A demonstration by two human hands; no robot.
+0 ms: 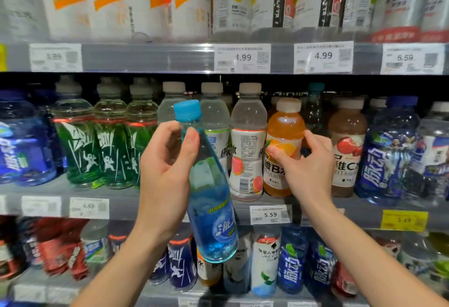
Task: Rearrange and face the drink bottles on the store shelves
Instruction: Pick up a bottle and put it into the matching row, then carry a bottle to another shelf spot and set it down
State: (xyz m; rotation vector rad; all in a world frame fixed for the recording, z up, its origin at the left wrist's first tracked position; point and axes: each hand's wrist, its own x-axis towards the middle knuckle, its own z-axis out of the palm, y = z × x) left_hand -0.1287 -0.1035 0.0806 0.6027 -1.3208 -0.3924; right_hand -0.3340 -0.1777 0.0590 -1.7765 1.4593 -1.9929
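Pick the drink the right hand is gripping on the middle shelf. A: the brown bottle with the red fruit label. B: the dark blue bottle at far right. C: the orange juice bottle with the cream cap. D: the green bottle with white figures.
C: the right hand has its grip on the orange juice bottle, thumb on the label and fingers round its side, while the left hand holds a blue-capped bottle.

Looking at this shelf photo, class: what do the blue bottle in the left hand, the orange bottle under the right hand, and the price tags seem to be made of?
Blue bottle: apparently clear glossy plastic; the shelf shows through it, highlights on its surface; opaque blue cap.
Orange bottle: likely clear plastic too; the juice shows through it; printed label.
Price tags: probably matt printed paper.
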